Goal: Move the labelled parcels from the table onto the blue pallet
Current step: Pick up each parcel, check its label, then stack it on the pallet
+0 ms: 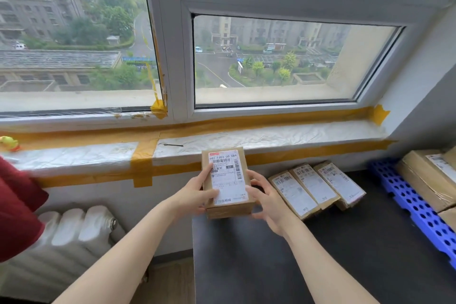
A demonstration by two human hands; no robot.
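A small brown parcel [228, 180] with a white shipping label is lifted above the left end of the dark table [296, 254], label up. My left hand [197, 195] grips its left side, thumb on the label. My right hand [267, 201] holds its right side with curled fingers. Three more labelled parcels [317, 186] lie side by side on the table near the wall. The blue perforated pallet [419, 207] sits at the right end, with larger brown boxes [429, 175] stacked on it.
A taped, plastic-covered window sill [246, 138] runs behind the table. A white radiator [74, 227] stands below it on the left. A red sleeve [17, 205] of another person shows at the left edge. A small yellow-green toy [8, 142] lies on the sill.
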